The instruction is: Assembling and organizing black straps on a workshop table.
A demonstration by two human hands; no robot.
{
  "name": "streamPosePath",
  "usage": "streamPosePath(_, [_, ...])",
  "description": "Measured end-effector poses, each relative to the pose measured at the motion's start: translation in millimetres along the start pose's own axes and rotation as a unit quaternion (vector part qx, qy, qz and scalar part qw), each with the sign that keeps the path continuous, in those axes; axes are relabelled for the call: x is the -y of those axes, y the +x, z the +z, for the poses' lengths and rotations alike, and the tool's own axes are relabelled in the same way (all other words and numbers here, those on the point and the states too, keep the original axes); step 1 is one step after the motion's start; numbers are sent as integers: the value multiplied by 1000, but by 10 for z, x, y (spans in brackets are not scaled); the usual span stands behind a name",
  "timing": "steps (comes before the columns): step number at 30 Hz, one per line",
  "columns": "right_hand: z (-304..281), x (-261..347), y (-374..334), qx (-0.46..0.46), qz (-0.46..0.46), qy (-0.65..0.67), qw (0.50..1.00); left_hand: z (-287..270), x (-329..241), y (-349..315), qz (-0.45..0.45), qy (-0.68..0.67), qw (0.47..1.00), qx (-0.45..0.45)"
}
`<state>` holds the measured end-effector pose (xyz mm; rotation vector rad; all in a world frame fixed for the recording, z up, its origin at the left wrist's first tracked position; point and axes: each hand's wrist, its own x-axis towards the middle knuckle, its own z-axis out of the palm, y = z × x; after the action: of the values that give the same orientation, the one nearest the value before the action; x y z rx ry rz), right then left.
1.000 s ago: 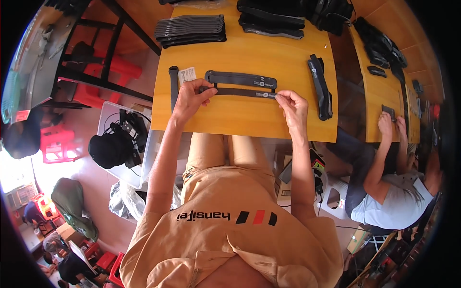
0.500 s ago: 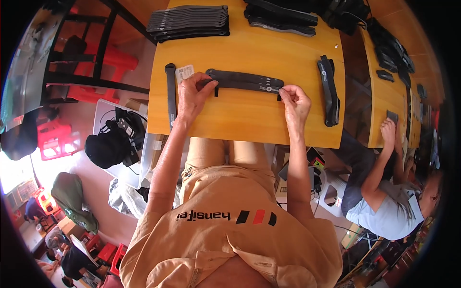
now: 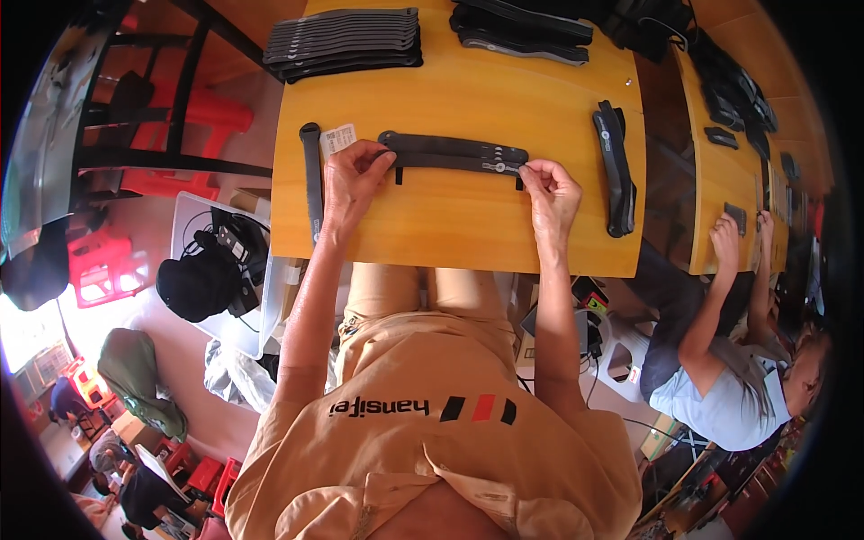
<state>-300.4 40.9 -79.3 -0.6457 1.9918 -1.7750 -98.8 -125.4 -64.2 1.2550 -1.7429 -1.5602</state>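
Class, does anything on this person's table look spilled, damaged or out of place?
Nothing stands out: no spill or damage shows. The strap stack looks orderly, and the strap held by left hand and right hand looks untwisted.

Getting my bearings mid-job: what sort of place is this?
Likely a small workshop: stacked dark straps on a wooden table, and a co-worker handling a dark piece at a neighbouring table.

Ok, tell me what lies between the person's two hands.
In the head view, dark straps, close together, span from the left hand to the right hand.
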Motion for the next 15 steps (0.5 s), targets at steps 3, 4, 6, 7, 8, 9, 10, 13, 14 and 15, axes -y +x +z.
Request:
streamPosePath(3, [-4,-3,4,-4,2,-9,1000,32,40,16,9,14,1000,-10])
streamPosePath(4, [-1,0,6,-5,2,-9,1000,43,38,12,9,13,1000,-9])
streamPosePath(6, [10,7,13,-6,4,-7,1000,63,32,2,10,38,999,-33])
streamPosePath(7, [14,5,16,-7,4,-7,1000,67,68,14,10,38,999,-32])
streamPosePath(8, [16,2,19,-7,3,-14,1000,70,134,34,19,37,998,-44])
streamPosePath(9, [19,1,19,-7,3,-21,1000,74,173,45,29,37,997,-57])
streamPosePath(10, [25,17,13,-7,4,-21,1000,78,164,44,28,37,997,-56])
streamPosePath(13, [36,82,-2,-17,22,-42,999,79,100,31,13,34,998,-52])
streamPosePath(14, [34,85,-3,-18,35,-41,998,81,82,29,6,35,998,-51])
streamPosePath(15, [33,90,-4,-20,48,-39,998,84,65,28,-1,37,998,-50])
